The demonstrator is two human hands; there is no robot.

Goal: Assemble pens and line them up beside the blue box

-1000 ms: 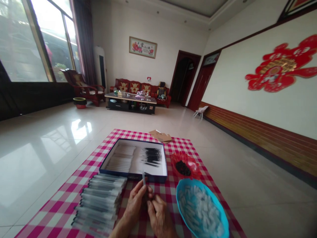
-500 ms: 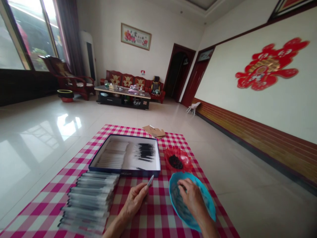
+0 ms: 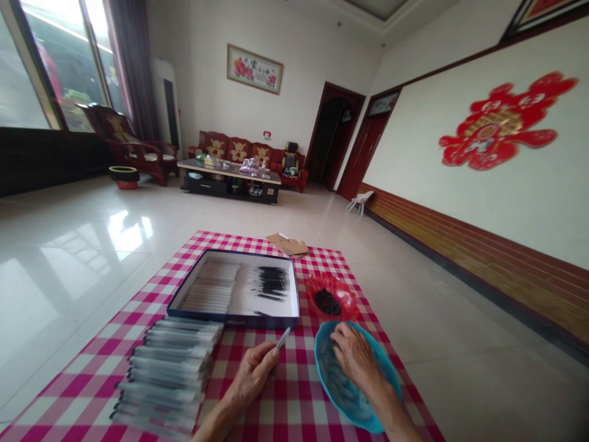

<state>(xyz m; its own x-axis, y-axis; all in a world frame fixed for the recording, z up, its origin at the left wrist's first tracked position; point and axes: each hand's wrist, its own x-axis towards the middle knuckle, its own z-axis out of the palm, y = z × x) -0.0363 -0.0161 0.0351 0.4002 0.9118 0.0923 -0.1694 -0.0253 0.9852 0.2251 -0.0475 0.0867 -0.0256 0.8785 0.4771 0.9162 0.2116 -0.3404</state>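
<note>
My left hand [image 3: 258, 367] is closed around a pen [image 3: 283, 337], whose pointed end sticks out up and to the right. Inside a blue scalloped bowl [image 3: 392, 374] my right hand [image 3: 355, 351] has its fingers bent and drawn together over small translucent pieces [image 3: 327, 362]. Whatever its fingertips grip is hidden. To the left of my left hand lies a stack of clear pens with dark ends [image 3: 168, 368]. Behind it a shallow blue-edged box [image 3: 243, 279] holds a row of whitish translucent tubes [image 3: 211, 285] and a group of thin black pieces [image 3: 271, 281].
A red petal-edged bowl [image 3: 350, 301] with small black pieces [image 3: 327, 301] stands just behind the blue bowl. Flat brown cardboard [image 3: 289, 244] lies at the far edge of the checked tablecloth [image 3: 294, 399]. A low table [image 3: 230, 175] and a sofa stand across the room.
My right hand has shifted slightly within the blue bowl, its fingers lower and less raised. My left hand still holds the pen in nearly the same place. The view has moved a little.
</note>
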